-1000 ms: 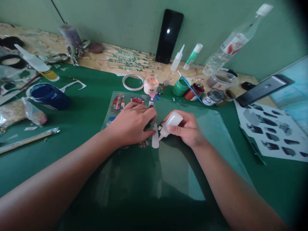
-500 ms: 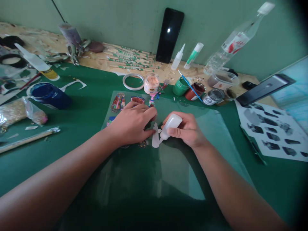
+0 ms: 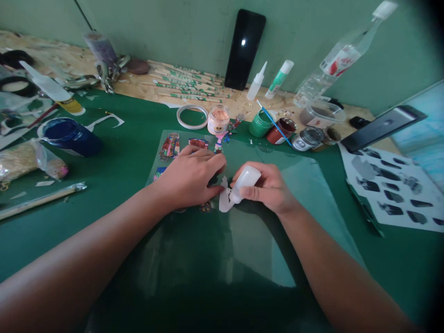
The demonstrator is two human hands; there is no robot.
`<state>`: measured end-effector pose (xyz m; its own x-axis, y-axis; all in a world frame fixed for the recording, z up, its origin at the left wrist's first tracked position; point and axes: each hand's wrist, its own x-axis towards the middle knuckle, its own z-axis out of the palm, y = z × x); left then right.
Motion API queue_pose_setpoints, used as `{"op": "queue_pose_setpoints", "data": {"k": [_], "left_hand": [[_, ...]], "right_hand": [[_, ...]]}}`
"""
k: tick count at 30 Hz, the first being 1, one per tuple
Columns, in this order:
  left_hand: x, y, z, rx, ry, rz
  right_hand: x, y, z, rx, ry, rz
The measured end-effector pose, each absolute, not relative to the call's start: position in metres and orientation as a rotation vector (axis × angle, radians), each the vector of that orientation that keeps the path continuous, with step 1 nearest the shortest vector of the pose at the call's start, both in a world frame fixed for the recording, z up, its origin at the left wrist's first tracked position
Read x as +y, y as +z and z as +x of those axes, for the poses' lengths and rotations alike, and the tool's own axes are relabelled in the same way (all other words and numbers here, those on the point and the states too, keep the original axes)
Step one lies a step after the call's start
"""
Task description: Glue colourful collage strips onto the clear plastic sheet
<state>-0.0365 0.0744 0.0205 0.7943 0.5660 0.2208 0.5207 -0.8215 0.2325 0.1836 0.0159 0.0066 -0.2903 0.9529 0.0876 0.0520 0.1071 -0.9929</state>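
Note:
A small white glue bottle is tilted nozzle-down in my right hand, its thumb and fingers closed around the body. The nozzle meets the lower part of a white paper cutout lying on a clear plastic sheet. My left hand rests on the sheet with curled fingers, and its thumb tip presses the cutout's left edge. Under and around that hand lie colourful cut pieces, partly covered by it. A round patterned piece shows just below the left palm.
Behind the sheet stand a jar of peach paint, a tape ring, a green paint jar and a blue brush across a red-brown jar. A blue jar is left; a printed sheet lies right.
My right hand and the glue bottle have shifted very slightly left, the nozzle still at the cutout's lower part. My left hand holds its place.

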Motion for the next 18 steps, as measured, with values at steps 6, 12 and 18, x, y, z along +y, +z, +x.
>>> {"op": "queue_pose_setpoints", "data": {"k": [6, 12, 18], "left_hand": [[0.0742, 0.0201, -0.0361, 0.862, 0.433, 2.826], [0.0738, 0.0200, -0.0353, 0.862, 0.430, 2.832], [0.0742, 0.0193, -0.0352, 0.856, 0.442, 2.821]], "right_hand": [[0.0163, 0.0063, 0.1817, -1.532, 1.317, -1.028], [0.0167, 0.0063, 0.1803, -1.544, 1.325, -1.030], [0.0171, 0.0063, 0.1789, -1.557, 1.325, -1.012]]}}
